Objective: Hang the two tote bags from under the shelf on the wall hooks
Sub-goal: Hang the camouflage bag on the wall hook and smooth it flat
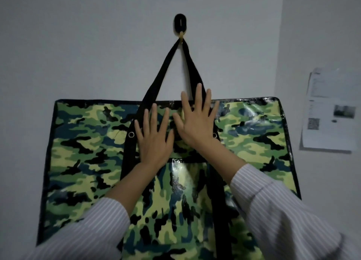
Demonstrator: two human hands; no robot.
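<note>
A large glossy camouflage tote bag (82,158) hangs flat against the white wall. Its black straps (164,70) run up to a black wall hook (180,26) and loop over it. My left hand (154,136) lies flat on the bag's upper middle, fingers spread. My right hand (197,119) rests flat beside it, a little higher, with its fingertips over the right strap and the bag's top edge. Neither hand grips anything. Only one bag and one hook are in view.
A sheet of printed paper (330,111) is stuck on the side wall at the right, past the room corner. The bag's right edge ends just short of that corner. Bare white wall lies to the left of the bag.
</note>
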